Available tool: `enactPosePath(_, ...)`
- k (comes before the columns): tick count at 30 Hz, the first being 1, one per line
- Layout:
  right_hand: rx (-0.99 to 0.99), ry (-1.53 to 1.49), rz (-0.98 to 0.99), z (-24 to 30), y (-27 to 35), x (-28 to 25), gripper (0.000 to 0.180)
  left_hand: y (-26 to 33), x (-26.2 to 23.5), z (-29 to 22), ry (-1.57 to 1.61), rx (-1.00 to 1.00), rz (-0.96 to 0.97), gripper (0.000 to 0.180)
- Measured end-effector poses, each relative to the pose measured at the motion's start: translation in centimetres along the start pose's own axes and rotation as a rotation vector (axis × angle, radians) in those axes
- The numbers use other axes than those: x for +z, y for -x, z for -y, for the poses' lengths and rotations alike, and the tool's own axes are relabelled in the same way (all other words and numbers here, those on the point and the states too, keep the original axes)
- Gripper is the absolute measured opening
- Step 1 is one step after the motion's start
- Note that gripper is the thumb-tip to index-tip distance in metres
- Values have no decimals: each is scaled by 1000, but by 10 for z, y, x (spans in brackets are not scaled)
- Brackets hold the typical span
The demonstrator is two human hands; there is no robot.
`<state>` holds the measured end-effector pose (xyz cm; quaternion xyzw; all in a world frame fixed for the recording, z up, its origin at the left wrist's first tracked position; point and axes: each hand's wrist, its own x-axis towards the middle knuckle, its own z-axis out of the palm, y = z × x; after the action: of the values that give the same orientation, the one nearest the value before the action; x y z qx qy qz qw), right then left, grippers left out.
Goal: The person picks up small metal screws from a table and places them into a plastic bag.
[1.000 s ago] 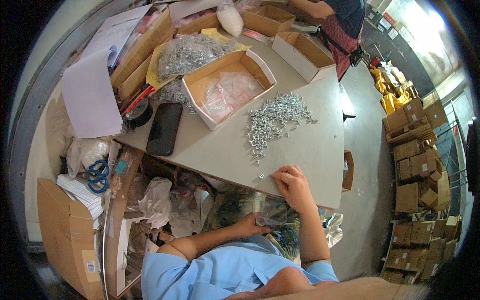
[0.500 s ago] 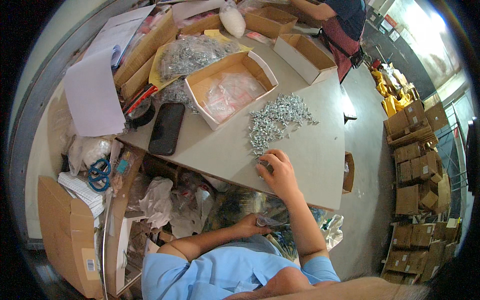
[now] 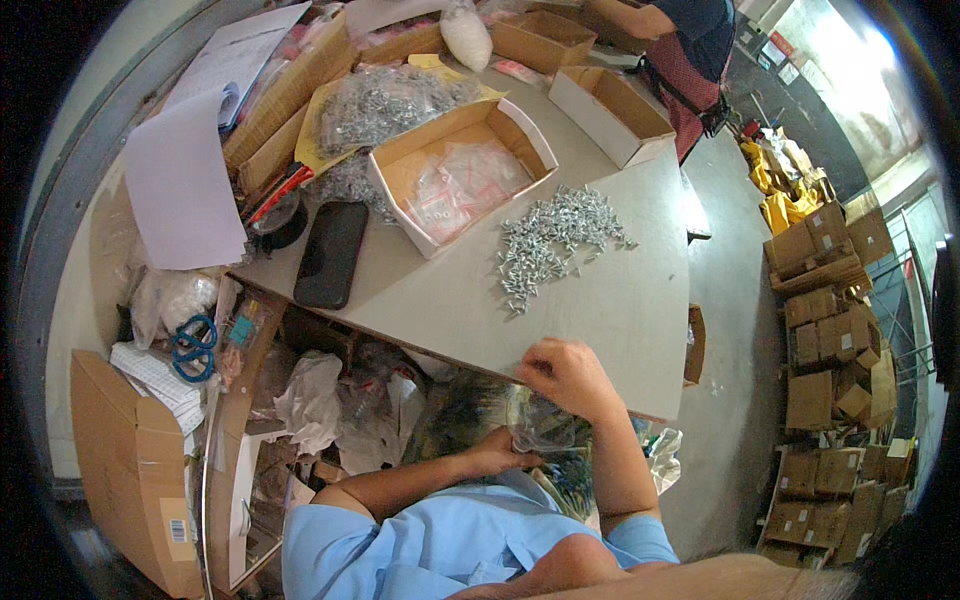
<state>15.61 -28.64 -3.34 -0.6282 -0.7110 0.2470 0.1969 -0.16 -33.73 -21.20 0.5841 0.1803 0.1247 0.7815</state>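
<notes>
Low in front of my body, my left hand [image 3: 500,452] grips a small clear plastic bag [image 3: 543,428] by its side. My right hand [image 3: 568,376] is just above that bag, at the table's front edge, with its fingers curled together; whatever they hold is hidden. Beyond it on the grey table lies a loose pile of small silvery screws [image 3: 562,238]. A white cardboard box [image 3: 500,207] beside the pile holds several flat clear bags [image 3: 468,186].
A black phone [image 3: 332,256] lies left of the box, near a tape roll [image 3: 280,226]. Farther back are bagged screws [image 3: 390,108] and another open box [image 3: 612,118]. A co-worker [image 3: 685,70] stands at the far side. Blue-handled scissors [image 3: 194,348] rest at the left.
My right hand has drawn back from the near end of the screw pile to the table edge, over the bag. The bag in my left hand now shows wider and more raised.
</notes>
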Motion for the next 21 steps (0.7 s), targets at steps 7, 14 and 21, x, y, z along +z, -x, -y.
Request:
enactPosePath(7, 43, -3, -413, -12, -42, 20, 19, -2, -3, -6, -62, -10, 42, 44)
enactPosePath(14, 69, 56, -224, -13, -20, 12, 17, -3, -1, 4, -91, 59, -5, 39)
enactPosePath(21, -51, -89, -11, -6, 41, 1, 12, -6, 2, 4, -309, -4, -200, 26)
